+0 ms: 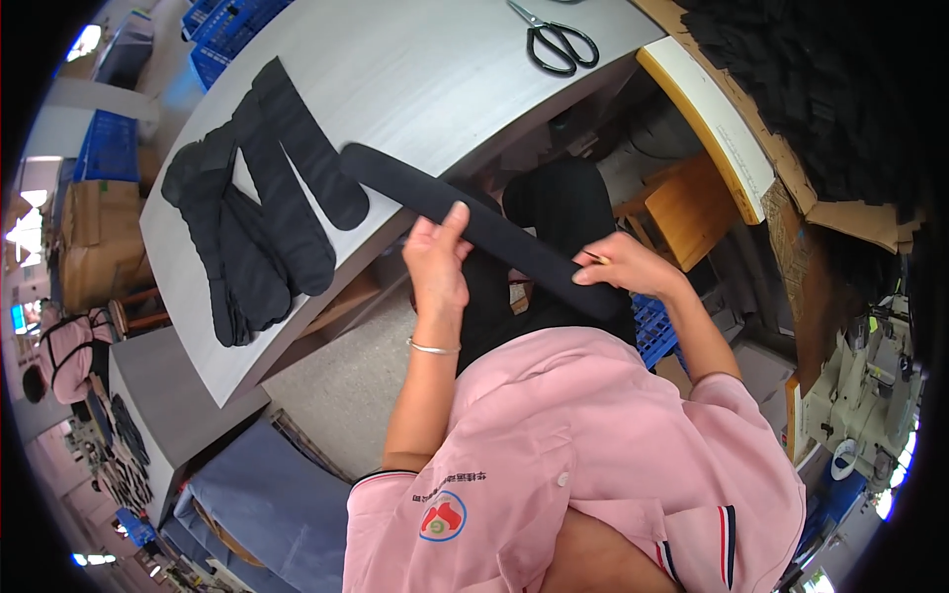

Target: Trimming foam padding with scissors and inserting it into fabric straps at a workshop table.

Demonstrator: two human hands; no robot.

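Note:
A long, flat black sock [504,245] with a rounded end stretches slantwise over my lap, its far end reaching over the table edge. My left hand [438,259] is closed on its middle, the thumb lying on top. Nearer its right end, my right hand [623,267] pinches the fabric. A small, thin, light-tipped object [596,257] shows at those fingers, too small to name. Several more black socks [262,198] lie side by side and overlapping on the left part of the grey table [395,79].
Black-handled scissors [556,44] rest near the table's far right edge. At the upper right, an open cardboard box [850,222] holds a heap of dark fabric [811,89]. Blue crates [232,25] stand beyond the table, and a wooden stool [697,208] is under the right side.

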